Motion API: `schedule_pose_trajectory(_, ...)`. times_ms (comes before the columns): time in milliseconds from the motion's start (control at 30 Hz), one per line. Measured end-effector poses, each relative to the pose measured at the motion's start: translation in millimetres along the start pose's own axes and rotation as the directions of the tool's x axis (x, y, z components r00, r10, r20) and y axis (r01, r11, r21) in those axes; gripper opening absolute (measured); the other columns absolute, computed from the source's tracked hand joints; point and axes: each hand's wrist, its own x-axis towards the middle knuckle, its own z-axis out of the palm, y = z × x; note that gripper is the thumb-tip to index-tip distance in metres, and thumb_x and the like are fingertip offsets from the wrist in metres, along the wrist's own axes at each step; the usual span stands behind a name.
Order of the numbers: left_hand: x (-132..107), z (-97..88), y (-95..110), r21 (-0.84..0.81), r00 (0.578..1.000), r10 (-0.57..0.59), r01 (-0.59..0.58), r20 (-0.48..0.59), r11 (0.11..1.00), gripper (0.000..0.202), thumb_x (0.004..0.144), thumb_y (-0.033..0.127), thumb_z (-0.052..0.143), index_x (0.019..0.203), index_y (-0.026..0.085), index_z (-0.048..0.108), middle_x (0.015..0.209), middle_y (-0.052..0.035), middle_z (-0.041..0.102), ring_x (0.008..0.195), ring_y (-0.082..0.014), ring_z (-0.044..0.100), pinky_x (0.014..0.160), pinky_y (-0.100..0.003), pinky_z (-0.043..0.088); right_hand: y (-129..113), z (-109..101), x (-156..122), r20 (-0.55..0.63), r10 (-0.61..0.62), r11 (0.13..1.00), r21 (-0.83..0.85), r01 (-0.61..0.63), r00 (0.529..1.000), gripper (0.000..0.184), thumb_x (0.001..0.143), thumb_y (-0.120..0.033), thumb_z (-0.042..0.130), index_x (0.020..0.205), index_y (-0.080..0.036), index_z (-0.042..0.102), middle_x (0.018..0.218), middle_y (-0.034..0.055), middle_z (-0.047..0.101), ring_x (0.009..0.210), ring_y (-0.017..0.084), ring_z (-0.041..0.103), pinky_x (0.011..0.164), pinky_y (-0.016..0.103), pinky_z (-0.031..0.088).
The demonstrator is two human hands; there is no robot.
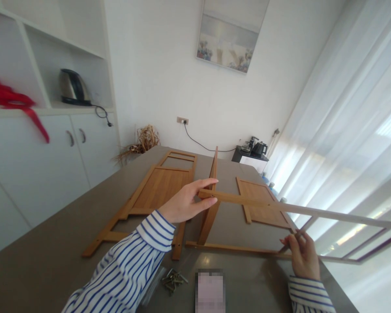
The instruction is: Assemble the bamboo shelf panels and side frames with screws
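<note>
At the bottom edge, nearest the camera, see a phone-like slab (210, 293) with a pixelated face, flat on the grey-brown desk (247, 276). Just left of it, find a small heap of metal bolts (174, 280) beside a clear plastic bag (153, 284).

Holding the left end of a wooden frame (247, 198) by its upper rail in the left hand (185, 202), with fingers (207, 182) above, thumb below, and only the rail's narrow width between. Gripping a crossbar (308, 224) of the same frame in the right hand (303, 256), fingers curled around. Note the frame tilted on edge, reaching past the desk at right. Between its two rails, near the left end, see a thin wooden board (210, 221) upright, almost edge-on. Farther back, find a large framed panel (163, 187) flat at left and a smaller panel (262, 200) at right.
</note>
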Motion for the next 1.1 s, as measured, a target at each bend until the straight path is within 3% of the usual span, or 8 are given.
schedule_pose_trajectory(500, 0.8, 1.5, 2.0, 0.034, 0.996, 0.081, -0.08, -0.037, 0.996, 0.038, 0.086, 0.039, 0.054, 0.12, 0.023, 0.052, 0.109, -0.0047, 0.06, 0.097, -0.0163, 0.056, 0.091, -0.033, 0.044, -1.0, 3.3, -4.2, -0.019, 0.023, 0.999, -0.036, -0.024, 1.0, 0.066, 0.072, -0.056, 0.066, 0.123, -0.019, 0.045, 0.085, 0.0033, 0.065, 0.069, 0.019, 0.066, 0.068, 0.037, 0.053)
schedule_pose_trajectory(700, 0.8, 0.5, 4.9, 0.04, 0.996, 0.083, -0.082, -0.03, 0.996, 0.037, 0.087, 0.041, 0.052, 0.119, 0.022, 0.053, 0.108, -0.0054, 0.06, 0.099, -0.017, 0.056, 0.092, -0.033, 0.044, -17.9, 0.2, -9.7, 0.034, 0.012, 0.995, -0.102, -0.008, 0.999, 0.068, 0.074, -0.054, 0.063, 0.129, -0.019, 0.042, 0.099, 0.0087, 0.065, 0.091, 0.025, 0.063, 0.082, 0.042, 0.049)
schedule_pose_trajectory(867, 0.7, 1.0, 4.2, 0.042, 0.994, 0.103, -0.102, -0.039, 0.994, 0.036, 0.087, 0.041, 0.051, 0.118, 0.022, 0.053, 0.107, -0.0054, 0.06, 0.1, -0.0171, 0.056, 0.093, -0.033, 0.043, -55.2, -16.6, -23.1, -0.316, -0.129, 0.912, -0.409, -0.012, 0.94, 0.057, 0.075, -0.054, 0.061, 0.117, -0.016, 0.055, 0.102, 0.0144, 0.062, 0.083, 0.029, 0.061, 0.075, 0.046, 0.049)
schedule_pose_trajectory(933, 0.7, 1.5, 3.2, 0.047, 0.993, 0.112, -0.11, -0.04, 0.993, 0.036, 0.087, 0.04, 0.052, 0.118, 0.022, 0.053, 0.106, -0.0052, 0.06, 0.1, -0.0166, 0.056, 0.093, -0.032, 0.043, -75.4, -14.7, -32.9, -0.341, -0.208, 0.846, -0.533, -0.006, 0.917, 0.045, 0.08, -0.053, 0.056, 0.106, -0.017, 0.06, 0.099, 0.0143, 0.062, 0.082, 0.029, 0.06, 0.074, 0.046, 0.048)
schedule_pose_trajectory(967, 0.8, 1.6, 2.8, 0.047, 0.992, 0.117, -0.115, -0.041, 0.992, 0.036, 0.087, 0.04, 0.052, 0.118, 0.022, 0.053, 0.106, -0.005, 0.06, 0.1, -0.0164, 0.056, 0.093, -0.031, 0.043, -86.4, -9.2, -39.2, -0.279, -0.239, 0.81, -0.586, 0.032, 0.93, 0.039, 0.081, -0.053, 0.055, 0.099, -0.019, 0.062, 0.092, 0.0124, 0.064, 0.079, 0.029, 0.06, 0.074, 0.045, 0.048)
schedule_pose_trajectory(1033, 0.8, 1.9, 2.4, 0.043, 0.991, 0.123, -0.121, -0.043, 0.992, 0.036, 0.087, 0.039, 0.052, 0.119, 0.021, 0.053, 0.107, -0.0049, 0.06, 0.1, -0.0162, 0.056, 0.094, -0.031, 0.043, -109.8, 12.3, -55.1, 0.046, -0.289, 0.794, -0.546, 0.266, 0.956, 0.029, 0.084, -0.047, 0.054, 0.093, -0.021, 0.062, 0.085, 0.0086, 0.065, 0.075, 0.025, 0.062, 0.068, 0.037, 0.049)
schedule_pose_trajectory(1067, 0.8, 1.9, 2.5, 0.041, 0.991, 0.125, -0.123, -0.046, 0.992, 0.036, 0.087, 0.039, 0.052, 0.119, 0.021, 0.053, 0.107, -0.005, 0.06, 0.1, -0.0163, 0.056, 0.094, -0.031, 0.043, -121.6, 27.8, -64.6, 0.302, -0.313, 0.786, -0.449, 0.424, 0.901, 0.024, 0.087, -0.043, 0.052, 0.093, -0.022, 0.062, 0.084, 0.0069, 0.066, 0.075, 0.022, 0.062, 0.066, 0.033, 0.049)
schedule_pose_trajectory(1100, 0.8, 1.9, 2.7, 0.038, 0.991, 0.126, -0.124, -0.048, 0.992, 0.036, 0.087, 0.039, 0.052, 0.119, 0.021, 0.053, 0.108, -0.0051, 0.06, 0.1, -0.0165, 0.056, 0.094, -0.031, 0.043, -133.0, 45.5, -74.8, 0.56, -0.305, 0.769, -0.332, 0.546, 0.77, 0.02, 0.09, -0.036, 0.049, 0.096, -0.023, 0.062, 0.085, 0.0056, 0.066, 0.077, 0.02, 0.062, 0.069, 0.031, 0.049)
